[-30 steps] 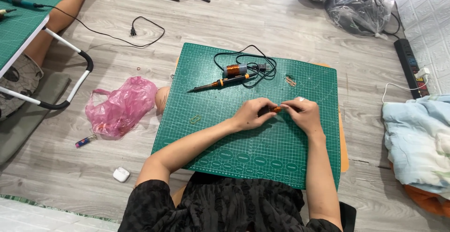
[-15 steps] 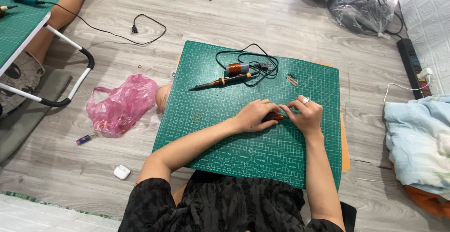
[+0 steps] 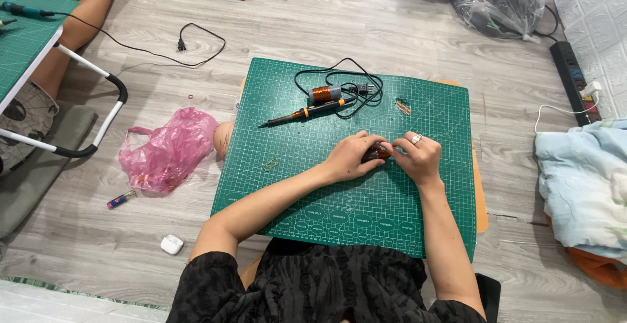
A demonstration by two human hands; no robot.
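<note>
A small brown coil (image 3: 377, 154) lies on the green mat (image 3: 339, 212) with its long axis from 9 to 3 o'clock, pinched between the closed left hand (image 3: 349, 156) and right hand (image 3: 421, 160), soldering iron (image 3: 307, 111) at 11 o'clock.

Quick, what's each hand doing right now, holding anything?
Left hand: closed on the small brown object on the green cutting mat.
Right hand: fingers pinching the same object's other end.
</note>
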